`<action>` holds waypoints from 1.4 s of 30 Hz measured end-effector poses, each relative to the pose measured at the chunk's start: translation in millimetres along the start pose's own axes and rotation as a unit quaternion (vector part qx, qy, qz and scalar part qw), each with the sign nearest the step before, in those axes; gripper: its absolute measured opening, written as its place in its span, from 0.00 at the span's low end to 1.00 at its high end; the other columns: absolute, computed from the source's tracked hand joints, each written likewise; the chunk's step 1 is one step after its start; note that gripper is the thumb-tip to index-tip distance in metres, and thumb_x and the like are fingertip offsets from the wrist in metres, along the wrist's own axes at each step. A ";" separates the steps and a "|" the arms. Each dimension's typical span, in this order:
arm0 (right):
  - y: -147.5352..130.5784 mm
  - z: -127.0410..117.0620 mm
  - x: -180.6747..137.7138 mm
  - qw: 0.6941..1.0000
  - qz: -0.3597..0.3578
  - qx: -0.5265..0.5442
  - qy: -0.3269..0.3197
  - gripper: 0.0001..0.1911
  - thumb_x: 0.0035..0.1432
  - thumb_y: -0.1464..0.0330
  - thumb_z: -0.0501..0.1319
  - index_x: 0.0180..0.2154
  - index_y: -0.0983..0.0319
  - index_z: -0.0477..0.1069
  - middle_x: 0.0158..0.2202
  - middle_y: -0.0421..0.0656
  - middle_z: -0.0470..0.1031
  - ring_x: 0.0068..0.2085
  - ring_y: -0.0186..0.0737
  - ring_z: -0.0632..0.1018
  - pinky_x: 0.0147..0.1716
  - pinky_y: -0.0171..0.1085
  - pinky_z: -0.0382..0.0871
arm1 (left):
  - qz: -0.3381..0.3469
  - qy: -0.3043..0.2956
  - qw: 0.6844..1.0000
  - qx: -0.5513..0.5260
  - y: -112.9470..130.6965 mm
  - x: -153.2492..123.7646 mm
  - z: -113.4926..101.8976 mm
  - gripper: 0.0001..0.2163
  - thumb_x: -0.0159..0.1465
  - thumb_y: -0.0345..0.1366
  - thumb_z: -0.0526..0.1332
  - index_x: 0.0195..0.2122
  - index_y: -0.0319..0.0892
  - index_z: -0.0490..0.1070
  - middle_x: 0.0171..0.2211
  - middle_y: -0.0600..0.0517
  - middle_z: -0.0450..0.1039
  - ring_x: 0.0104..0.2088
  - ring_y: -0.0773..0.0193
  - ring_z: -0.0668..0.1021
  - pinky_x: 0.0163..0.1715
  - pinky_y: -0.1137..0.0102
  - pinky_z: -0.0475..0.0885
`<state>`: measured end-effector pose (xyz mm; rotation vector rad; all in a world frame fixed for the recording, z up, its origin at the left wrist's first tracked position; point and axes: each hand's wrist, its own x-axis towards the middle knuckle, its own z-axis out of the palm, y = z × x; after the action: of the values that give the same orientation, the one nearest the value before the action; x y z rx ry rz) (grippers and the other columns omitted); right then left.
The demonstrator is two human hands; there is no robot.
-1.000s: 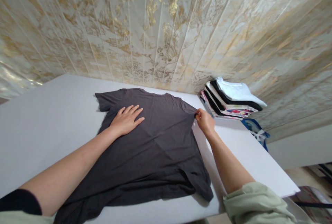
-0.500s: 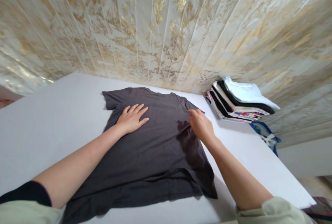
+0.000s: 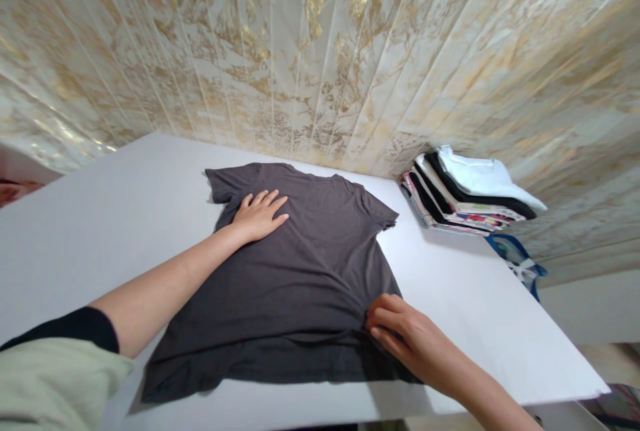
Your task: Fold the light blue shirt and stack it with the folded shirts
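A dark grey T-shirt (image 3: pixel 300 271) lies spread on the white table (image 3: pixel 125 218), its neckline toward the wall and its hem toward me. Flat on the upper left of the shirt rests my left hand (image 3: pixel 260 216), fingers spread. My right hand (image 3: pixel 405 334) is at the lower right side of the shirt, its fingers curled and pinching the cloth. Creases run from those fingertips up across the shirt. The fabric under my right palm is hidden.
A stack of folded clothes (image 3: pixel 465 194), white on top, stands at the table's back right against the gold-patterned wall (image 3: pixel 300 51). Beside it, at the right edge, is a blue and clear bag (image 3: pixel 520 264).
My right hand has moved from near the right sleeve down toward the hem and now pinches the shirt there. The dark patch and fold on the right side are gone. My left hand stays flat.
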<state>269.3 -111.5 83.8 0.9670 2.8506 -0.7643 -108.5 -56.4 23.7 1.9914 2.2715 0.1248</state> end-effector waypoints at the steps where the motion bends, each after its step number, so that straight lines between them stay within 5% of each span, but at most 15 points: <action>1: 3.8 -4.8 -0.1 1.000 0.016 0.006 -0.003 0.12 0.66 0.67 0.51 0.35 0.58 0.73 0.37 0.43 0.73 0.38 0.37 0.75 0.38 0.35 0.69 | -0.007 -0.004 1.000 -0.001 3.4 -0.4 -1.4 0.28 0.68 0.53 0.43 0.67 0.49 0.52 0.70 0.49 0.45 0.68 0.50 0.51 0.62 0.48 0.46; 4: 16.4 -16.5 20.0 0.998 0.047 0.003 0.041 0.12 0.67 0.65 0.51 0.38 0.57 0.73 0.36 0.42 0.73 0.36 0.36 0.75 0.37 0.34 0.69 | 0.011 0.012 1.000 -0.009 19.3 -3.1 -4.3 0.27 0.68 0.49 0.45 0.66 0.46 0.55 0.69 0.48 0.48 0.67 0.51 0.52 0.63 0.50 0.47; 8: 29.2 -22.4 83.5 0.988 0.043 -0.032 0.146 0.15 0.66 0.65 0.51 0.50 0.58 0.70 0.47 0.46 0.72 0.47 0.40 0.75 0.48 0.38 0.67 | 0.080 0.007 0.996 -0.040 38.0 -2.0 -2.0 0.26 0.69 0.50 0.42 0.64 0.47 0.58 0.67 0.50 0.53 0.66 0.56 0.56 0.64 0.52 0.47; 15: 50.2 -6.2 187.6 0.963 0.147 -0.182 0.132 0.28 0.67 0.57 0.48 0.65 0.58 0.55 0.67 0.46 0.55 0.65 0.47 0.58 0.61 0.49 0.55 | 0.052 0.006 0.998 -0.030 27.1 26.4 6.0 0.27 0.68 0.52 0.41 0.67 0.52 0.52 0.69 0.54 0.45 0.68 0.53 0.51 0.63 0.46 0.44; 19: 72.6 -5.1 215.4 0.952 0.192 -0.191 0.140 0.31 0.68 0.53 0.42 0.68 0.58 0.47 0.70 0.43 0.47 0.68 0.44 0.50 0.64 0.50 0.47 | 0.041 0.006 0.999 -0.023 17.6 52.0 6.4 0.28 0.68 0.53 0.39 0.67 0.51 0.50 0.70 0.53 0.43 0.68 0.54 0.50 0.63 0.46 0.43; 32: 115.5 -25.5 264.5 0.953 0.175 -0.182 0.170 0.31 0.68 0.52 0.40 0.67 0.56 0.48 0.69 0.44 0.48 0.68 0.43 0.51 0.63 0.51 0.46 | 0.048 0.039 0.998 -0.029 -5.1 117.2 3.3 0.25 0.69 0.47 0.40 0.66 0.49 0.54 0.69 0.52 0.48 0.67 0.56 0.53 0.63 0.51 0.45; 36: 115.8 -27.6 267.9 0.952 0.177 -0.175 0.176 0.31 0.68 0.52 0.40 0.67 0.56 0.49 0.69 0.44 0.49 0.68 0.44 0.51 0.63 0.50 0.46 | 0.036 0.029 0.999 -0.018 15.2 103.6 -3.5 0.23 0.69 0.41 0.43 0.65 0.46 0.56 0.68 0.49 0.52 0.67 0.53 0.53 0.63 0.52 0.48; 42: 108.4 -31.4 261.6 0.945 0.171 -0.182 0.210 0.28 0.68 0.56 0.43 0.65 0.58 0.54 0.68 0.45 0.52 0.66 0.45 0.54 0.63 0.51 0.47 | 0.119 -0.028 0.990 -0.065 34.4 31.1 -2.4 0.24 0.69 0.48 0.43 0.63 0.48 0.60 0.67 0.50 0.54 0.66 0.53 0.57 0.63 0.52 0.51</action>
<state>125.2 124.5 14.9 1.6507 2.8511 0.0105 -79.1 -21.0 29.8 2.1584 1.9327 0.2305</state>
